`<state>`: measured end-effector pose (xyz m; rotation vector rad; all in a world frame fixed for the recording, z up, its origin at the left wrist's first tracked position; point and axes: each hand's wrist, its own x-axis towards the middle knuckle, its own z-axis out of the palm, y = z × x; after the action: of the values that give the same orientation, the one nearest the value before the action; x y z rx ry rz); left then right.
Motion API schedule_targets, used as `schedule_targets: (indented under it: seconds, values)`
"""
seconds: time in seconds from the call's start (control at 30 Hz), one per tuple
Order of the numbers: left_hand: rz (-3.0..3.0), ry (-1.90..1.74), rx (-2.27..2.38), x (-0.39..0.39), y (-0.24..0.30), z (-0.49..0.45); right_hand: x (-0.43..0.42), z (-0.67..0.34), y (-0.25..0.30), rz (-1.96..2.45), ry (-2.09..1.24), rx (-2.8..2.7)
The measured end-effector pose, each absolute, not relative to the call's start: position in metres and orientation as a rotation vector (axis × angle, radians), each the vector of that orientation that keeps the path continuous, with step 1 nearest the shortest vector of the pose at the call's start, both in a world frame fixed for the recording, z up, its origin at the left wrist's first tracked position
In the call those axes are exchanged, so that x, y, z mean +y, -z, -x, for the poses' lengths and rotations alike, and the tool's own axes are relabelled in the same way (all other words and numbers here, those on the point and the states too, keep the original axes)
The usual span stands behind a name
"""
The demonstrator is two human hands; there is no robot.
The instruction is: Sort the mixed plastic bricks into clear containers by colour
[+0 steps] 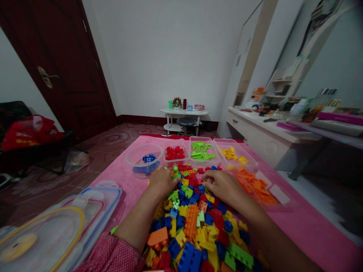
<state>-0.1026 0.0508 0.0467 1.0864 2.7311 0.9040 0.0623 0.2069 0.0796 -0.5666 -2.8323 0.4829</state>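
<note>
From the head view, a long pile of toy blocks [198,226] lies on the pink cloth [312,223], its long axis running away from the person. Both hands reach over its far part. The left hand [162,181] lies at the pile's far left edge, back upward, its thumb pointing right across the blocks; the other fingers are mostly hidden, so I cannot tell whether it holds anything. The right hand [221,183] is at the far right edge, fingers bent and pointing left, with a narrow space between thumb and forefinger; I cannot tell whether a block is between them.

In the pile, a long orange block [191,222] points away from the person, its far end tipped slightly right. A long green block [241,256] at the near right lies slantwise, from far left to near right.

Beyond the pile stand a round tub [128,160] with blue pieces, a red-piece tray [176,163], a green-piece tray [204,162] and a yellow-piece tray [249,155]. The orange-piece tray [283,204] is beside the right forearm, its long axis slanting from far left to near right. Left of the left forearm, a yellow-ringed lid [51,226] overlaps a blue-edged lid [96,196], whose long axis slants from near left to far right.
</note>
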Motion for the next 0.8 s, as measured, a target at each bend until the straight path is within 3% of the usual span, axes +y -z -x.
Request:
schedule_targets:
  seconds: [0.2,0.33,0.53,0.8]
  values:
    - [-1.184,-0.502,2.749,0.054,-0.049,0.104,0.199,-0.057,-0.073,0.337,-0.575,-2.753]
    - [-1.289,-0.712,2.607,0.060,-0.048,0.104,0.191,-0.055,-0.068,0.119,-0.656,-2.734]
    - [-1.197,-1.185,1.930,0.065,-0.048,0.099,0.192,-0.055,-0.067,0.155,-0.712,-2.720]
    - [-1.272,-1.208,1.893,0.063,-0.053,0.099,0.163,-0.066,-0.099,0.127,-0.721,-2.712]
